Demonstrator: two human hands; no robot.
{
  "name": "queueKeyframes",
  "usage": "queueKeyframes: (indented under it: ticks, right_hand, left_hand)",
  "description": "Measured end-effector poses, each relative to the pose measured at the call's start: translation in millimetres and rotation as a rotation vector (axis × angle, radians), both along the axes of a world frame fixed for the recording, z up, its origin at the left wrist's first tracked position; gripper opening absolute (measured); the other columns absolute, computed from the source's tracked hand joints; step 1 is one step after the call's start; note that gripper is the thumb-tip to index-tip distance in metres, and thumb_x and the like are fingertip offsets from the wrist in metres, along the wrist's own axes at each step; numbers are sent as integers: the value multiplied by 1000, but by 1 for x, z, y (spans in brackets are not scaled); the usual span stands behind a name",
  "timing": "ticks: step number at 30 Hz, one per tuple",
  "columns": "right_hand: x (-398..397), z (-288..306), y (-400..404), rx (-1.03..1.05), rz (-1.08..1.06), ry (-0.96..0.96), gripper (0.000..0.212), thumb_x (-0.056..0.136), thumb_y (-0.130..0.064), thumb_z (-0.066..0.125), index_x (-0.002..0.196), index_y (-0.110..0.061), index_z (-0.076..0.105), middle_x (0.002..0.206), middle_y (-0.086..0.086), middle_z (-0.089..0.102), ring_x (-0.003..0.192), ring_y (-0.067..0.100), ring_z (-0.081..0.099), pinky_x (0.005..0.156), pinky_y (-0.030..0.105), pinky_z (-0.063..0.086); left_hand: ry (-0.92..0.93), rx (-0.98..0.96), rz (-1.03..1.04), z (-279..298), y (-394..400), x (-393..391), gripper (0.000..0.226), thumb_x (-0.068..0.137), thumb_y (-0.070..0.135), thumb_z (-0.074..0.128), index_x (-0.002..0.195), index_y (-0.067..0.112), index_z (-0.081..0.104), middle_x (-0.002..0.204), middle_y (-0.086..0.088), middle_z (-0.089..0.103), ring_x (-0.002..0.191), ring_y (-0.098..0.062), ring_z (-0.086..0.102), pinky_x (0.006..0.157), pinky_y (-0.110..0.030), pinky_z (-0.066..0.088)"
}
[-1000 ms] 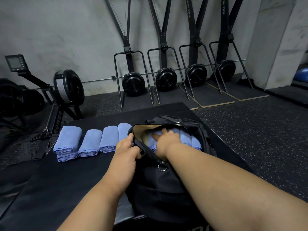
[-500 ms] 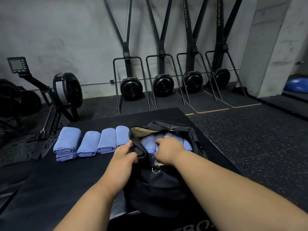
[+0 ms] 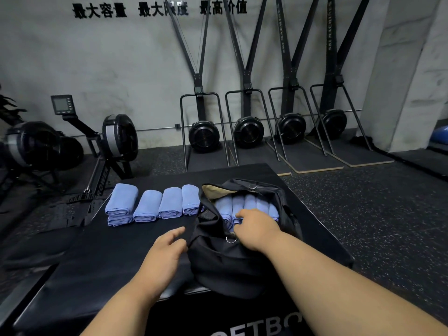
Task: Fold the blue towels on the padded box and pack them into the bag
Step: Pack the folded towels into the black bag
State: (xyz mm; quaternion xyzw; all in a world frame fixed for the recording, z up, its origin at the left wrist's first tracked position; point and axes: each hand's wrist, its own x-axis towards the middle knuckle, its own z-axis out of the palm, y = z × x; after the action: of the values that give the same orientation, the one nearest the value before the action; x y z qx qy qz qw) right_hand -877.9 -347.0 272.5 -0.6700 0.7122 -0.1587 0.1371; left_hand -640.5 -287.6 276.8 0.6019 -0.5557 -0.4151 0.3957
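On the padded box [image 3: 101, 263] the black bag [image 3: 232, 263] sits open toward its right edge, folded blue towels [image 3: 244, 204] packed inside. The right hand [image 3: 257, 226] rests on them, fingers curled at the near rim. The left hand [image 3: 167, 251] hovers beside the bag, fingers loosely apart, holding nothing. More folded towels [image 3: 148, 206] line the far edge.

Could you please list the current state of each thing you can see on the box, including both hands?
Bag: open at the top, upright on the padded box.
Towels in the bag: folded, packed side by side.
Towels left of the bag: folded, lying in a row, not yet packed.
Left hand: fingers relaxed, holding nothing, beside the bag.
Right hand: resting on the packed towels.
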Motion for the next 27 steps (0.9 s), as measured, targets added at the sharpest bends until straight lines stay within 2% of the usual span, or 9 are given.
queueKeyframes:
  ticks: [3, 6, 10, 15, 19, 22, 25, 26, 27]
  right_hand:
    - [7, 0, 12, 11, 28, -58, 34, 94, -32, 53, 124, -28, 69, 132, 4, 67, 121, 32, 61, 98, 37, 51]
    - [19, 1, 20, 1, 61, -122, 35, 92, -31, 54, 124, -28, 70, 134, 0, 68, 124, 29, 60, 102, 36, 50]
    - [42, 2, 25, -47, 99, -202, 43, 94, -31, 56, 137, -32, 64, 134, -4, 68, 126, 23, 59, 103, 32, 47]
    - [63, 1, 20, -189, 51, -305, 41, 94, -28, 55, 133, -33, 65, 123, -3, 66, 114, 20, 62, 96, 31, 48]
    - [84, 4, 10, -246, 158, -388, 36, 95, -26, 57, 129, -35, 66, 110, -12, 65, 97, 8, 61, 93, 29, 48]
    - [112, 0, -1, -216, 278, -428, 39, 97, -28, 58, 134, -35, 63, 117, -16, 62, 92, 1, 57, 97, 26, 47]
    - [142, -8, -17, -158, 310, -467, 45, 98, -29, 58, 142, -34, 57, 132, -13, 59, 107, 5, 60, 103, 28, 46]
    - [151, -10, -23, -139, 315, -464, 48, 98, -29, 57, 145, -35, 54, 137, -12, 57, 112, 7, 60, 104, 28, 45]
    - [159, -12, -29, -117, 318, -457, 51, 98, -30, 57, 148, -35, 51, 141, -11, 55, 116, 10, 59, 105, 29, 45]
  left_hand:
    - [-58, 29, 20, -3, 9, 9, 45, 100, 12, 53, 143, 23, 62, 144, 6, 60, 130, -13, 55, 105, -27, 37]
    - [-104, 35, 32, -4, 12, 16, 44, 100, 12, 56, 143, 21, 62, 142, 6, 62, 129, -12, 56, 105, -27, 37]
    - [-135, 62, 69, -9, -3, 30, 47, 97, 12, 61, 144, 17, 61, 142, 5, 62, 126, -10, 55, 103, -26, 36]
    - [-169, 116, 133, -26, -43, 52, 49, 96, 13, 64, 145, 10, 60, 145, -3, 62, 124, -14, 56, 104, -26, 36]
    - [-220, 144, 167, -42, -87, 70, 50, 96, 19, 66, 144, 8, 60, 147, -6, 61, 132, -21, 57, 108, -27, 38]
    - [-240, 161, 235, -50, -122, 89, 48, 94, 26, 66, 139, 10, 64, 143, -7, 63, 130, -25, 60, 111, -33, 43]
    - [-271, 168, 319, -54, -157, 119, 42, 81, 44, 59, 107, 14, 73, 124, -14, 71, 115, -34, 65, 102, -41, 51]
    - [-274, 170, 360, -54, -168, 130, 45, 77, 47, 57, 104, 14, 71, 124, -16, 69, 114, -37, 64, 101, -42, 50]
    - [-273, 174, 410, -54, -180, 140, 51, 80, 48, 59, 115, 13, 70, 131, -19, 65, 119, -39, 60, 104, -42, 46]
